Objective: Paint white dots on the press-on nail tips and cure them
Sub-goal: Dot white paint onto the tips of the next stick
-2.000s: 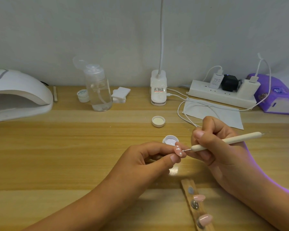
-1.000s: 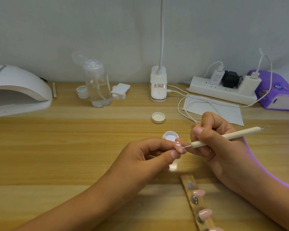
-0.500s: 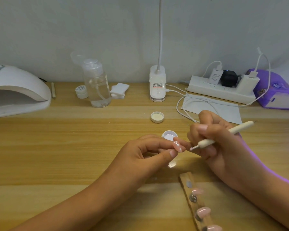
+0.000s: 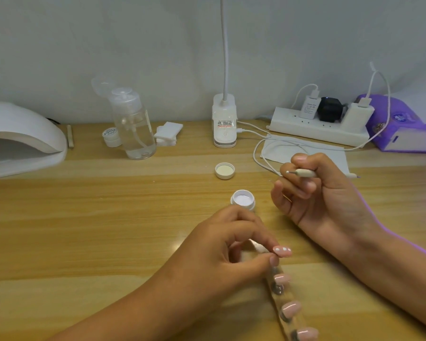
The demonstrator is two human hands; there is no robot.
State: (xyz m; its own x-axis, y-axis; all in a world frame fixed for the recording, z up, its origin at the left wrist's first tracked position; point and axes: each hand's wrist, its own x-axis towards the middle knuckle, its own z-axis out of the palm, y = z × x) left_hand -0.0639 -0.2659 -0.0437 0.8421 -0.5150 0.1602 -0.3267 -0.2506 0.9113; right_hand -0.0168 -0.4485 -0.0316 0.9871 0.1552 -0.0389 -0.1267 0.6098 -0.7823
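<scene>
Print on the lamp base [image 4: 223, 124], charger [image 4: 310, 108] and small jar [image 4: 110, 132] is too small to read.

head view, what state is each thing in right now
paint pot: open, uncapped
lid: upside down, apart from pot
dotted nail tip: three white dots, pinched by left hand
dotting tool: held by right hand, tip off the nail
pump bottle: cap flipped open
mounted nail tips: no dots

The left hand [image 4: 221, 244] drew the dotted nail tip [image 4: 282, 251] to the near side of the paint pot [image 4: 243, 203]. The right hand [image 4: 322, 193] pulled the dotting pen [image 4: 305, 172] off it, to the pot's right.
</scene>
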